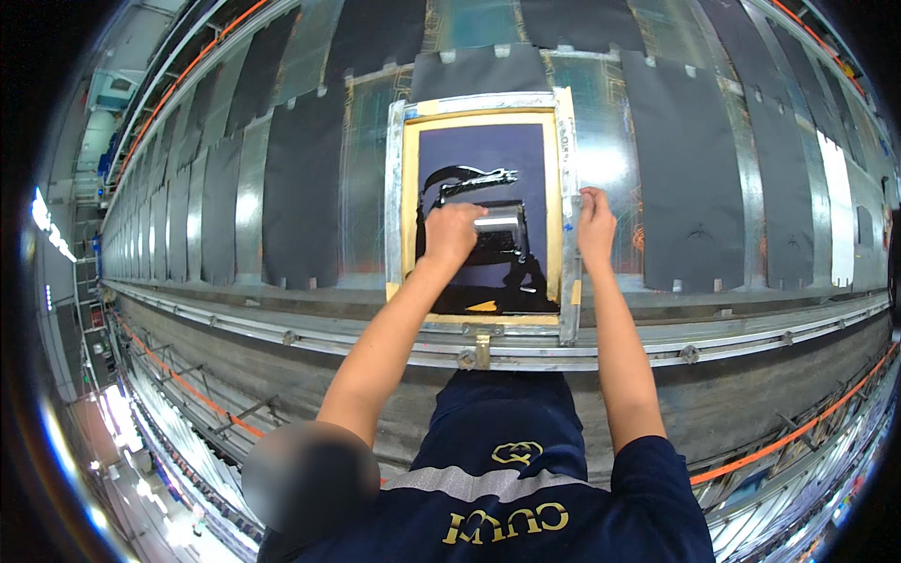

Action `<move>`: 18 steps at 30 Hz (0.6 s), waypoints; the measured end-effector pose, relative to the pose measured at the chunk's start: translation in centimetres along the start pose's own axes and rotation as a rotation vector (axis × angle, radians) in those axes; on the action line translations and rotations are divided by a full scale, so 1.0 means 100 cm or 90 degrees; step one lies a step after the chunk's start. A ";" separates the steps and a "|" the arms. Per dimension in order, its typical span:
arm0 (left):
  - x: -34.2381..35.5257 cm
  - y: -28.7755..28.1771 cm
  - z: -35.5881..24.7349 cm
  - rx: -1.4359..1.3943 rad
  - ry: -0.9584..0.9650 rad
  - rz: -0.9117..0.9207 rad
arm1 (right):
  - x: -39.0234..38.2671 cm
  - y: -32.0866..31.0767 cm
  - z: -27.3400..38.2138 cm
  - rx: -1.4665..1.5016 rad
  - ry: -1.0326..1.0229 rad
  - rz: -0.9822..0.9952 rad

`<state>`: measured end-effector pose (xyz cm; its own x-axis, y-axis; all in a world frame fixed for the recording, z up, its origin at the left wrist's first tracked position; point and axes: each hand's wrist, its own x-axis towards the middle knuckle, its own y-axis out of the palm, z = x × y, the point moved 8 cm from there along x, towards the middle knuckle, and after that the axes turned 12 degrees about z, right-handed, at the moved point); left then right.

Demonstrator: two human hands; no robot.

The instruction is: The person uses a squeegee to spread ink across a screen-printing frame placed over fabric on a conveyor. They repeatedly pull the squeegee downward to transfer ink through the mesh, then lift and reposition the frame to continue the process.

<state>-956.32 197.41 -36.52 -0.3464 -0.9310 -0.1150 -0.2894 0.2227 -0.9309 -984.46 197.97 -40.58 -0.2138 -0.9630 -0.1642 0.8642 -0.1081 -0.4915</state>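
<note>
A silkscreen frame (568, 159) with a yellow-edged inner border lies in front of me on the long table. Its dark mesh (479, 145) carries glossy black ink (535, 281), streaked above and pooled toward the near edge. Inside the frame, my left hand (452, 235) is closed on a squeegee (502, 225), a dark, shiny blade that rests on the mesh and extends to the right of the fist. My right hand (597, 225) grips the frame's right side rail, its fingers curled at the edge.
Dark fabric-like panels (693, 178) lie in rows along the table on both sides of the frame, with bare shiny strips between them. A metal rail (375, 349) runs along the near edge, with a brass-coloured clip (482, 349) by the frame. A white panel (833, 206) lies far right.
</note>
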 end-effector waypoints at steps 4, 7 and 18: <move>-0.076 0.018 -0.018 -0.020 0.036 -0.019 | 0.005 0.004 -0.001 0.003 -0.010 -0.001; -0.115 0.032 -0.025 -0.011 0.072 -0.005 | 0.016 0.004 -0.016 -0.013 -0.068 -0.021; -0.198 -0.037 0.083 -0.101 0.066 0.011 | -0.027 0.103 0.136 0.011 -0.175 -0.049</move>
<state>-940.97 212.60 -33.72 -0.4403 -0.8936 -0.0867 -0.4169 0.2890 -0.8618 -968.77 196.07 -33.54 -0.1502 -0.9823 0.1118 0.8585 -0.1856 -0.4780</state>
